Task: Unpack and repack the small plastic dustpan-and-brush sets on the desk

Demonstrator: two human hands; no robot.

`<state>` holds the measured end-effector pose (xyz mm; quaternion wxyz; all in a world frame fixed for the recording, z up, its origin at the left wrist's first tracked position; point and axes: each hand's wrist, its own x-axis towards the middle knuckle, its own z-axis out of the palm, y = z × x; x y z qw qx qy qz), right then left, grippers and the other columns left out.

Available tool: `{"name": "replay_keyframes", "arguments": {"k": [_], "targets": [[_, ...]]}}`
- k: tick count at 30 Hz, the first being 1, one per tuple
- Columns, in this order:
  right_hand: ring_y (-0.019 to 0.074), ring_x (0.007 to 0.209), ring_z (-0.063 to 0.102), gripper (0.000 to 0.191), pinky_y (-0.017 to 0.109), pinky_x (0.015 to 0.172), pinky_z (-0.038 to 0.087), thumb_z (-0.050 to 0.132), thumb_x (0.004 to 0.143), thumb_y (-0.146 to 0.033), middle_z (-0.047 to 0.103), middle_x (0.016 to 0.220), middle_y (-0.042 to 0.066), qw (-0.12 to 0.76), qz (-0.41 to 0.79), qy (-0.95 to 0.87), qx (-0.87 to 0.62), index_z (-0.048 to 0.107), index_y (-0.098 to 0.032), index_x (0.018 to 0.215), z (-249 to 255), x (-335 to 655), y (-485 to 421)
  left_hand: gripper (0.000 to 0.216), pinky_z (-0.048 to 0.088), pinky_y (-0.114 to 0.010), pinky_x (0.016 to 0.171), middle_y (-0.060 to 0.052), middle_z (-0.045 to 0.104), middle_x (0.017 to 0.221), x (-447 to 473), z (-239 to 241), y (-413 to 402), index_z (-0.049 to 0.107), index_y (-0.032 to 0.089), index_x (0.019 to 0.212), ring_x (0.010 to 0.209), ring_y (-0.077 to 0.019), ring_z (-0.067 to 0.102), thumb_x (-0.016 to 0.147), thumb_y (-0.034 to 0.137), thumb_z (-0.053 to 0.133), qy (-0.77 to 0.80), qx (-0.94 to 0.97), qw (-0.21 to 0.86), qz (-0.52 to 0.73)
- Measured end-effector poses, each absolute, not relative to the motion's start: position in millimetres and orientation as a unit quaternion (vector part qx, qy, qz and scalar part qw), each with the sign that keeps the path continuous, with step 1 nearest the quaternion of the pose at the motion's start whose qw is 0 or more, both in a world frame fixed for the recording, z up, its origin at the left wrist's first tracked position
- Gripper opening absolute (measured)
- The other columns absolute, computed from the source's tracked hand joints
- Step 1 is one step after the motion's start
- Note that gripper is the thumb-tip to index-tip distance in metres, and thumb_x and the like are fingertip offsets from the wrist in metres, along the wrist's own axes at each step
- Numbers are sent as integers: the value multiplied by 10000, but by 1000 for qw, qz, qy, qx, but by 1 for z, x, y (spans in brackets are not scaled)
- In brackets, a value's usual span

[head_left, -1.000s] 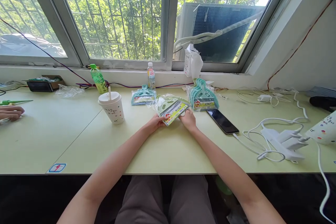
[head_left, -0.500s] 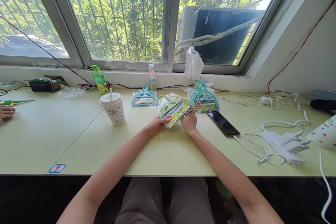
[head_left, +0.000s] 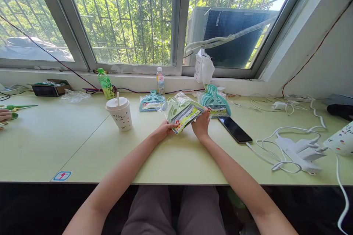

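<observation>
A light green dustpan-and-brush set (head_left: 184,113) in a clear plastic bag is held tilted above the table, its yellow label facing me. My left hand (head_left: 164,130) pinches its lower left corner, thumb over the label. My right hand (head_left: 201,122) grips the right edge with the thumb near the upper corner; the other fingers are partly hidden behind the pack. Behind it, to the right, lies a stack of teal dustpan-and-brush sets (head_left: 213,99). To the left is a blue bagged dustpan-and-brush set (head_left: 152,101).
A lidded paper cup (head_left: 120,115) with a straw stands left of my arms. A phone (head_left: 235,130) and a white power strip (head_left: 299,154) with cables lie right. Two bottles, one a green tea bottle (head_left: 106,84), stand by the window. Another person's hand (head_left: 4,115) shows at the far left.
My right hand has shifted slightly up and right along the pack's edge, with its thumb now at the upper corner. At the far left, the other person's hand has moved slightly.
</observation>
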<state>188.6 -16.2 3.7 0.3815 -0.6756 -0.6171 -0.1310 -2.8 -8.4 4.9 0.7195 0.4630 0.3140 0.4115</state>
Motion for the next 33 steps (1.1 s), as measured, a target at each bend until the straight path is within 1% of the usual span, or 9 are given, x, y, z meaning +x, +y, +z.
{"name": "replay_keyframes", "arguments": {"k": [3,7,11,14,17,21,28,31,33], "targets": [[349,1203,400,385,461,919,385,479,845,-137,402,1364,224,338,-173,-639,-669,553,-109,1221,7,191,-16,409,598,-331,787,-139,725,1036,-3,4,-8,633,88,1124,811,-230,730,731,116,743,297,464,729,406],[329,1156,429,285,434,920,353,453,881,-124,484,1255,219,272,-218,-660,-666,636,-116,1099,9,190,-16,406,600,-284,714,-149,723,1051,-3,3,-6,638,86,1122,806,-222,729,731,108,742,304,460,724,414],[311,1088,446,285,412,886,335,423,883,-90,548,1127,206,261,-244,-677,-643,666,-109,1032,9,188,-17,366,583,-235,615,-147,724,1051,-3,5,-6,643,81,1095,774,-213,728,737,93,723,308,457,724,414],[315,1081,442,285,418,877,326,408,876,-80,549,1136,219,268,-250,-673,-642,674,-101,975,9,188,-17,328,587,-234,631,-137,726,1050,-3,8,-9,646,83,1080,783,-207,726,756,80,697,307,457,725,413],[329,1138,421,256,433,892,326,428,897,-161,520,1214,225,270,-224,-666,-658,674,-109,945,9,190,-17,296,586,-216,644,-125,728,1044,-2,9,-9,656,85,1053,788,-180,717,760,51,680,317,445,719,430],[341,1156,421,283,454,889,330,420,924,-250,496,1271,226,254,-202,-668,-670,661,-115,989,14,193,-17,325,591,-215,662,-128,724,1050,-2,8,-7,651,90,1057,801,-172,716,738,59,710,317,434,722,436],[303,974,545,311,414,829,367,409,943,-255,642,988,200,171,-162,-709,-664,677,-109,1004,10,193,-12,328,602,-295,787,-142,718,1065,-3,4,-4,637,84,1047,894,-215,711,728,63,713,332,437,708,445],[288,913,595,306,392,809,386,442,938,-297,668,957,196,176,-115,-690,-693,678,-104,963,5,194,-8,345,600,-319,822,-149,708,1101,-3,4,-4,628,86,1067,944,-232,703,731,64,704,328,441,705,447],[270,862,615,302,368,775,397,447,936,-317,682,934,178,207,-66,-667,-713,669,-113,952,2,196,-6,365,602,-315,812,-149,704,1109,-3,4,-4,619,89,1084,942,-229,703,729,64,701,325,443,703,451]]}}
